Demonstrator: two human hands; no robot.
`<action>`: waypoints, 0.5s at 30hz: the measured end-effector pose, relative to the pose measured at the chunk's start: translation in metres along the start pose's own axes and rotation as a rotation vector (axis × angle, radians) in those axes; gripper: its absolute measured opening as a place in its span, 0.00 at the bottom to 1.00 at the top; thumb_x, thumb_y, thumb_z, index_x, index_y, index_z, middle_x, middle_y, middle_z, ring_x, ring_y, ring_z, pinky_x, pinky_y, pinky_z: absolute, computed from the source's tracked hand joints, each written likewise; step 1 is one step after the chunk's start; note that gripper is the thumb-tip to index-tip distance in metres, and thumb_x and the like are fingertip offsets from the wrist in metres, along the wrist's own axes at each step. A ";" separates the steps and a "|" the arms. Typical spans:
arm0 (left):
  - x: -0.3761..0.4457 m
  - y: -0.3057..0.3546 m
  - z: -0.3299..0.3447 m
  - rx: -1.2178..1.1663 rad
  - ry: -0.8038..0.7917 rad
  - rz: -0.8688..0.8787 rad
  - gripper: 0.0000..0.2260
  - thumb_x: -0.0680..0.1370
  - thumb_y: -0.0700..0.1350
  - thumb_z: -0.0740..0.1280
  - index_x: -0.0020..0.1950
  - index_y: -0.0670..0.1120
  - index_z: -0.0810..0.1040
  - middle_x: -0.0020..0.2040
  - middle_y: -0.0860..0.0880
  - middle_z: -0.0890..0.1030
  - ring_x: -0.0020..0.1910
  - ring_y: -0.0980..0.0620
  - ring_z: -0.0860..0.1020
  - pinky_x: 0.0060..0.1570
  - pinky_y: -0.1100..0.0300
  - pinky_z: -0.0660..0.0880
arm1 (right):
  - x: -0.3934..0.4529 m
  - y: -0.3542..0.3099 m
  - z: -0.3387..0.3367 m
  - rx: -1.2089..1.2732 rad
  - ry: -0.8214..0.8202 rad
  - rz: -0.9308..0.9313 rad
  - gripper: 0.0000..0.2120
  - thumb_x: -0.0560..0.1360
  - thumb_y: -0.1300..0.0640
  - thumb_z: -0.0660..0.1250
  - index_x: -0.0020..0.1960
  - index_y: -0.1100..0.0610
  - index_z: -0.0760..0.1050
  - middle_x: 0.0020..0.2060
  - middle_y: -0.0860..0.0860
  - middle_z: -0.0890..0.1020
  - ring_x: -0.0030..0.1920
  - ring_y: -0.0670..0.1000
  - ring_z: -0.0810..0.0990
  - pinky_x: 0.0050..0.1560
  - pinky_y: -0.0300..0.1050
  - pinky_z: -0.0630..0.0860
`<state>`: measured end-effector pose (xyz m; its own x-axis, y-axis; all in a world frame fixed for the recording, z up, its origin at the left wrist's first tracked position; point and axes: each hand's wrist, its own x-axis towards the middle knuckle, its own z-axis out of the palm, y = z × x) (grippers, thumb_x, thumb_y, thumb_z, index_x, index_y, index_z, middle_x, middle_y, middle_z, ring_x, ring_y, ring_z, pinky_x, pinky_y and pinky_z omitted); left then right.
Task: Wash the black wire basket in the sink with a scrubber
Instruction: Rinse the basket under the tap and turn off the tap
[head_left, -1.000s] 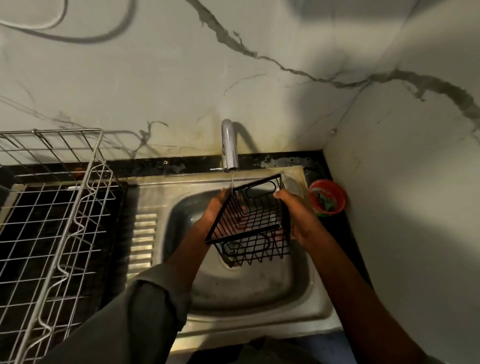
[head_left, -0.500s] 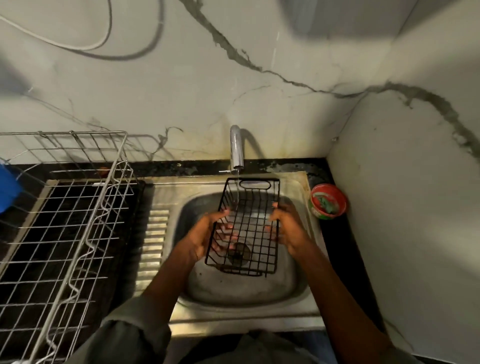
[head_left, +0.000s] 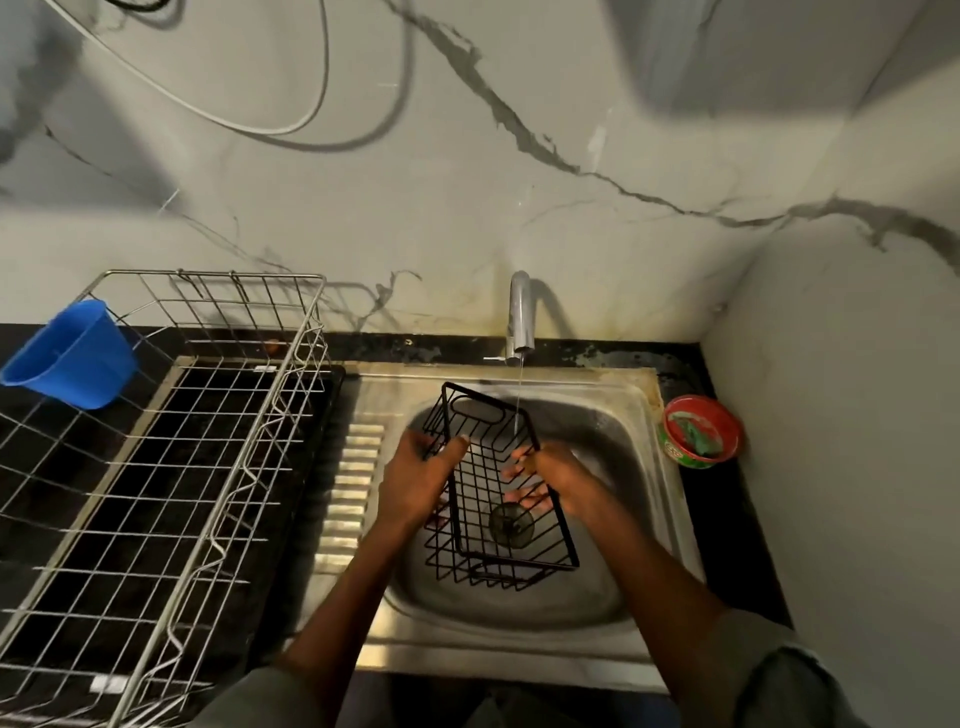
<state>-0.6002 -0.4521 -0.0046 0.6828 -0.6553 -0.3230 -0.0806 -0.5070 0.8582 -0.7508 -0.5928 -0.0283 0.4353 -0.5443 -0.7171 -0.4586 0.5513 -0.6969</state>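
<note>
The black wire basket (head_left: 498, 483) has turned since half a second ago: it now sits skewed over the sink (head_left: 597, 613), its far corner swung under the thin stream from the tap (head_left: 521, 317). The left hand (head_left: 421, 483) grips the left rim, fingers curled round the wire; the right hand (head_left: 556, 478) holds the right rim the same way. This looks like rinsing. No scrubber is in either hand; one may lie in the red bowl (head_left: 701, 431) on the table.

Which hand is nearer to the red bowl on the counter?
The right hand. It grips the black wire basket's right side, toward the red bowl but apart from it. The left hand holds the basket's opposite side, farther away.
</note>
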 end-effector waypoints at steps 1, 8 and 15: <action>0.002 -0.006 0.002 -0.024 -0.016 0.001 0.26 0.75 0.65 0.72 0.67 0.54 0.74 0.57 0.52 0.82 0.49 0.51 0.83 0.33 0.57 0.81 | 0.002 0.000 -0.002 0.025 0.027 0.001 0.10 0.83 0.61 0.59 0.62 0.58 0.75 0.53 0.57 0.86 0.46 0.63 0.87 0.34 0.44 0.78; 0.032 -0.028 0.033 0.064 -0.268 0.041 0.24 0.79 0.38 0.72 0.70 0.52 0.68 0.55 0.52 0.78 0.52 0.54 0.80 0.44 0.64 0.80 | 0.023 0.003 -0.035 0.171 0.207 0.058 0.08 0.78 0.57 0.67 0.54 0.54 0.82 0.56 0.53 0.85 0.49 0.56 0.86 0.51 0.53 0.81; 0.067 -0.037 0.068 0.054 -0.246 0.094 0.19 0.81 0.35 0.68 0.68 0.51 0.73 0.56 0.47 0.81 0.53 0.50 0.82 0.55 0.49 0.83 | 0.002 0.003 -0.055 0.211 0.185 -0.091 0.16 0.79 0.42 0.66 0.52 0.55 0.82 0.48 0.50 0.87 0.48 0.50 0.84 0.52 0.49 0.74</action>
<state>-0.6009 -0.5147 -0.0852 0.4740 -0.8140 -0.3357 -0.1782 -0.4621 0.8687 -0.7936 -0.6274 -0.0312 0.3095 -0.6933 -0.6508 -0.2443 0.6034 -0.7591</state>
